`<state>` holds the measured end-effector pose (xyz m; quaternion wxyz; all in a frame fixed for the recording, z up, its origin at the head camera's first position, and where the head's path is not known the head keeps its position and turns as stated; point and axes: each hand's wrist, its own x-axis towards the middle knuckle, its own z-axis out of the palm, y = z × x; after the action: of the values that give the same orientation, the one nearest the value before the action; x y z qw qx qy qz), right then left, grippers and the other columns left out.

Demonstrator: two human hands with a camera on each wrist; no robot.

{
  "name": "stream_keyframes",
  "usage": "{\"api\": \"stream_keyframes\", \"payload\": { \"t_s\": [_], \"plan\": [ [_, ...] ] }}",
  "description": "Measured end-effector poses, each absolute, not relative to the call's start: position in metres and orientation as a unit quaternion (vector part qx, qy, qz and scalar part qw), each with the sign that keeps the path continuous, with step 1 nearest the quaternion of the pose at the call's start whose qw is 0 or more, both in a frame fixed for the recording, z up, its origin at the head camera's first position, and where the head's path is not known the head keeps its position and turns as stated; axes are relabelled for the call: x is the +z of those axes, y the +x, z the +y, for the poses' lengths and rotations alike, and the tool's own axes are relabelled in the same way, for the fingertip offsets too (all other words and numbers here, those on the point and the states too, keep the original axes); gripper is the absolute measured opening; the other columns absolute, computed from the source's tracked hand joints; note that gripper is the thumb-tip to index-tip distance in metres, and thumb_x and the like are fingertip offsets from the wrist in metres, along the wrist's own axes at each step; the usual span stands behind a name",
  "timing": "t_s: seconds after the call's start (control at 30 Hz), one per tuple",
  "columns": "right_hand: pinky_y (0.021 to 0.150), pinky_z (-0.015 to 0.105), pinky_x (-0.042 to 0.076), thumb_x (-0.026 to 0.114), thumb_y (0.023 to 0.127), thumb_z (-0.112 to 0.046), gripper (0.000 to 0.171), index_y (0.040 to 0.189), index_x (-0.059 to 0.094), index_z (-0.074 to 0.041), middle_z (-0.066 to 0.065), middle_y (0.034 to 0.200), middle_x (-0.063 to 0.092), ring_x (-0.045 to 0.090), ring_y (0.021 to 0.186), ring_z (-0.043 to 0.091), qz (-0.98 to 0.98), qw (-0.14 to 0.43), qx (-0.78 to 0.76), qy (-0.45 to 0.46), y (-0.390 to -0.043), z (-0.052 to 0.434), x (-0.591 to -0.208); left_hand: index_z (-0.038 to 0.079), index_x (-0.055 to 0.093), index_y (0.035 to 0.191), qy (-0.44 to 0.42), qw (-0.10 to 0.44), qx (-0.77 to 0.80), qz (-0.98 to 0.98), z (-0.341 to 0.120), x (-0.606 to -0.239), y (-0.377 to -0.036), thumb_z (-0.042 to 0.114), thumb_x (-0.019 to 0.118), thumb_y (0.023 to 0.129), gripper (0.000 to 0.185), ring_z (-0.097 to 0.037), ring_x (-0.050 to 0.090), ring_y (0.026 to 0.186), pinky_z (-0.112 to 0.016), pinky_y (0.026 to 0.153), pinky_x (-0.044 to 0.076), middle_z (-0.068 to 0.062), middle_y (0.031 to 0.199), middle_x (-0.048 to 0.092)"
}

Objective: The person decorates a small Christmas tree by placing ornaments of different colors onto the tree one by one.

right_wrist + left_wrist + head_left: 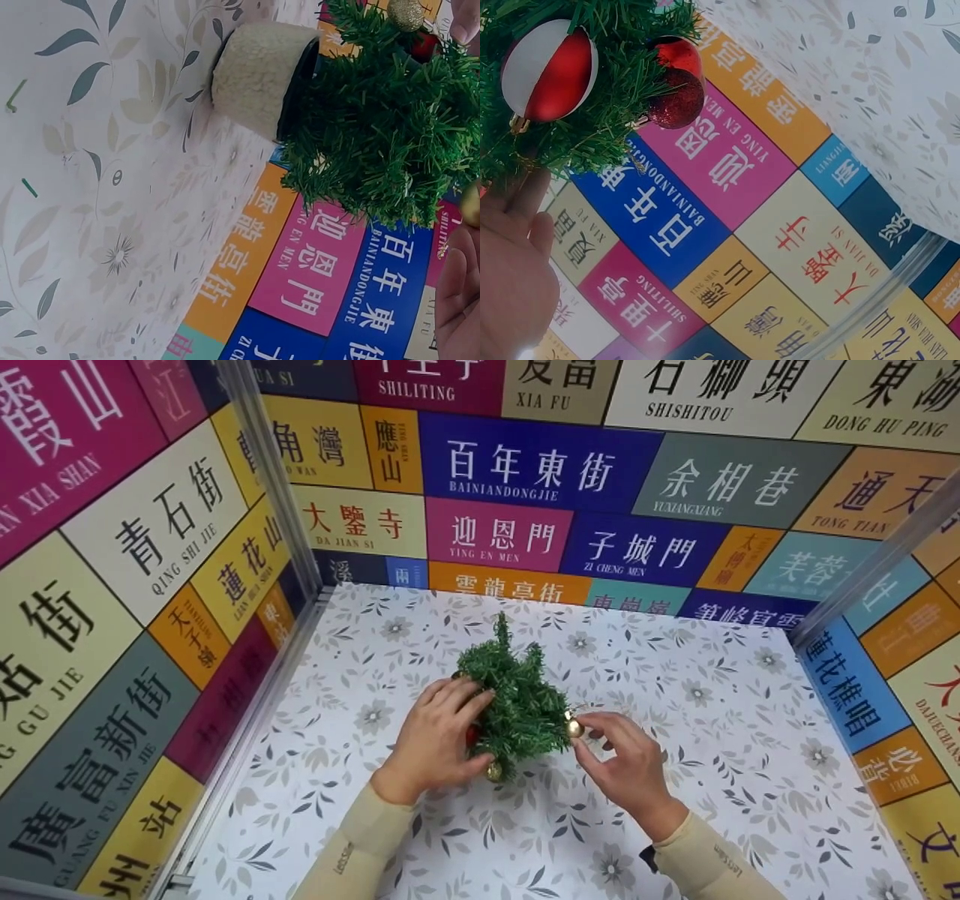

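Observation:
A small green artificial Christmas tree point(521, 716) stands on the table. In the right wrist view its pale, textured pot point(259, 79) shows below the branches. My left hand point(442, 735) rests along the left side of the tree, fingers spread over the branches and thumb beside a gold glitter ball point(494, 770). A red-and-white bauble point(562, 67) and a dark red glitter bauble point(679, 101) hang there in the left wrist view. At the tree's right edge, my right hand point(626, 761) pinches a shiny gold bauble point(574, 727) between thumb and fingers, close against the branch tips.
A white table cover point(360, 825) with grey leaves and flowers lies under the tree. Panels with colourful street signs point(536, 465) enclose the back and sides, with metal posts point(281, 472) at the corners. Small green scraps point(28, 187) lie on the cover.

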<state>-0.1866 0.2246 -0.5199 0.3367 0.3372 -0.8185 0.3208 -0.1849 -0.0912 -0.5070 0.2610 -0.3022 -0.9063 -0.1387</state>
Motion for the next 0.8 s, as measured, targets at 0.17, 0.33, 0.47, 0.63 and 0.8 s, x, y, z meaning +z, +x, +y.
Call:
{"api": "stream_keyframes", "payload": {
  "t_s": [0.17, 0.33, 0.47, 0.63, 0.8],
  "plan": [
    [0.059, 0.023, 0.051, 0.079, 0.08, -0.01, 0.033, 0.112, 0.073, -0.012, -0.004, 0.11, 0.069, 0.065, 0.077, 0.016, -0.808, 0.338, 0.33, 0.353, -0.183, 0.221, -0.518, 0.014, 0.053, 0.142, -0.301, 0.261, -0.138, -0.907, -0.091, -0.507, -0.185, 0.065, 0.073, 0.071, 0.09, -0.032, 0.045, 0.134, -0.045, 0.116, 0.022, -0.011, 0.138, 0.055],
    [0.058, 0.026, 0.052, 0.079, 0.08, -0.01, 0.035, 0.114, 0.073, -0.013, -0.004, 0.112, 0.068, 0.065, 0.078, 0.015, -0.803, 0.337, 0.333, 0.36, -0.18, 0.219, -0.518, 0.015, 0.053, 0.143, -0.303, 0.265, -0.137, -0.905, -0.091, -0.507, -0.185, 0.065, 0.073, 0.071, 0.09, -0.032, 0.045, 0.134, -0.045, 0.116, 0.022, -0.01, 0.138, 0.055],
    [0.059, 0.025, 0.052, 0.079, 0.079, -0.01, 0.037, 0.115, 0.072, -0.013, -0.004, 0.112, 0.068, 0.066, 0.077, 0.017, -0.802, 0.336, 0.335, 0.364, -0.178, 0.219, -0.518, 0.015, 0.053, 0.143, -0.306, 0.271, -0.142, -0.901, -0.09, -0.507, -0.185, 0.065, 0.072, 0.072, 0.089, -0.032, 0.046, 0.133, -0.045, 0.116, 0.023, -0.01, 0.139, 0.054],
    [0.062, 0.02, 0.05, 0.079, 0.079, -0.01, 0.037, 0.116, 0.072, -0.013, -0.004, 0.112, 0.068, 0.065, 0.079, 0.013, -0.801, 0.334, 0.338, 0.364, -0.176, 0.216, -0.517, 0.015, 0.055, 0.141, -0.306, 0.272, -0.148, -0.9, -0.088, -0.507, -0.183, 0.068, 0.071, 0.072, 0.089, -0.03, 0.044, 0.135, -0.045, 0.116, 0.023, -0.01, 0.139, 0.054],
    [0.062, 0.02, 0.05, 0.079, 0.079, -0.009, 0.038, 0.115, 0.072, -0.012, -0.002, 0.112, 0.068, 0.064, 0.08, 0.012, -0.795, 0.331, 0.348, 0.371, -0.174, 0.212, -0.515, 0.012, 0.06, 0.135, -0.309, 0.297, -0.166, -0.888, -0.086, -0.506, -0.183, 0.067, 0.072, 0.073, 0.084, -0.031, 0.045, 0.133, -0.046, 0.115, 0.024, -0.011, 0.138, 0.055]
  ]
}}
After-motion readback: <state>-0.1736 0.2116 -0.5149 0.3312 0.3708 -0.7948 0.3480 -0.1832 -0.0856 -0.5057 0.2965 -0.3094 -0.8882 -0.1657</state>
